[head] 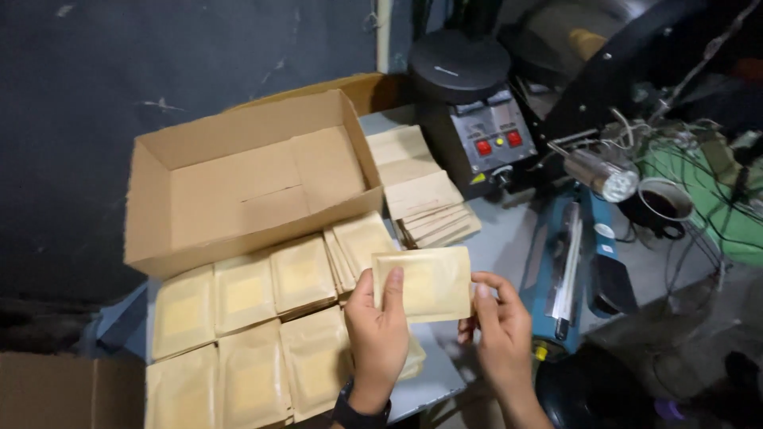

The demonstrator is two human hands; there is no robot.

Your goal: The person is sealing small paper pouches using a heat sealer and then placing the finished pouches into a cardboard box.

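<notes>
1. The grip of the left hand (376, 326) is clamped on a tan packet (424, 282): the thumb lies flat over the packet's left edge and the fingers sit behind it, so the front face stays open to view.
2. The right hand (499, 326) pinches the packet's right edge and lower corner between thumb and fingers. With one hand at each end, the packet is kept flat and level rather than drooping.
3. The packet is held in the air above the near edge of the counter (433, 381), just in front of the laid-out packets (254, 334), and touches none of them.
4. Those packets lie in overlapping rows on the counter, each with a paler square in its middle, which suggests something flat is inside.
5. An open cardboard box (246, 179) rests tilted behind the rows with its mouth towards the person, which makes it easy to reach into; it looks empty.
6. A fanned stack of flatter pouches (425, 206) lies just right of the box, near a black machine with red buttons (477, 111).
7. A blue bar-shaped sealer (568, 262) stands just right of the hands, within easy reach of the right hand.
</notes>
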